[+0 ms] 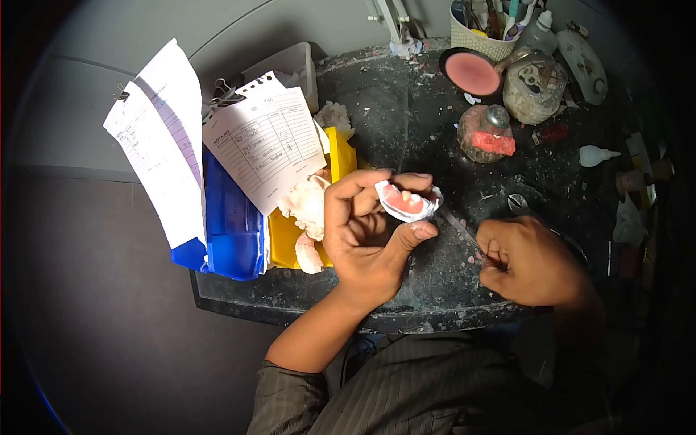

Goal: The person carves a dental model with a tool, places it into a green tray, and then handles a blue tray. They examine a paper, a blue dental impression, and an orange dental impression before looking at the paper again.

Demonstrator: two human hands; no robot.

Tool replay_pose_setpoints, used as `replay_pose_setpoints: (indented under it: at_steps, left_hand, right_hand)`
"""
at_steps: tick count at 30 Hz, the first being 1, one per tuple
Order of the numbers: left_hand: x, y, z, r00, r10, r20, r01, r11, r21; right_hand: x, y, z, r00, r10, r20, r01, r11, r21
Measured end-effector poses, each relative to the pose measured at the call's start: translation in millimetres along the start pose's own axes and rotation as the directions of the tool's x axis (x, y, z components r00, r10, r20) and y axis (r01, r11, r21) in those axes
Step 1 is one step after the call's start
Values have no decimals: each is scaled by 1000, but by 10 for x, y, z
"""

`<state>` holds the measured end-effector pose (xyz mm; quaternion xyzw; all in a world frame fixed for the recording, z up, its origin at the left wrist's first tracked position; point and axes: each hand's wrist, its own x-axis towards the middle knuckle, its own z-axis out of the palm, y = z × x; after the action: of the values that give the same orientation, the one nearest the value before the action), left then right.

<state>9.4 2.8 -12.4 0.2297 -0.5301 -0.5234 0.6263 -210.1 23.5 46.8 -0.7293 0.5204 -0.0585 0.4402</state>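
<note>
My left hand (pixel 366 250) holds up a white dental cast (pixel 408 204) between thumb and fingers. Pink wax covers part of the cast, and a few pale yellowish teeth stand in it. To the right, my right hand (pixel 533 261) is closed around a thin metal wax knife (pixel 458 226), its blade pointing up and left to the cast's right edge. The blade's tip overlaps the cast's side in this view. Just left of my left hand, cream plaster pieces (pixel 306 204) sit in a yellow bin (pixel 344 154).
A blue bin (pixel 233 225) with clipped paper slips (pixel 264 148) stands at the left. Farther back are a burner (pixel 494 116) with a pink wax strip, a round pink wax dish (pixel 473 74) and a tool basket (pixel 482 45). Crumbs dot the dark table (pixel 391 94).
</note>
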Motion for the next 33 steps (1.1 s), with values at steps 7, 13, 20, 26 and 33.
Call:
replay_pose_setpoints:
  at_steps: [7, 13, 20, 26, 33]
  left_hand:
    - [-36, 37, 11, 999, 10, -49, -3, 988, 152]
    - [-160, 86, 48, 996, 69, 53, -83, 932, 352]
    - [-174, 161, 59, 986, 8, 166, -62, 944, 324]
    - [-187, 237, 79, 986, -46, 160, -16, 929, 370]
    - [-219, 224, 47, 988, -48, 148, -12, 924, 382]
  right_hand:
    - [-52, 17, -37, 973, -42, -226, 162, 824, 543]
    - [11, -33, 127, 737, -142, -661, 607, 568, 555]
    - [200, 104, 135, 535, -566, -627, 817, 536, 214]
    - [211, 110, 156, 573, -549, -608, 803, 526, 282]
    - [183, 113, 145, 607, -548, -576, 772, 579, 262]
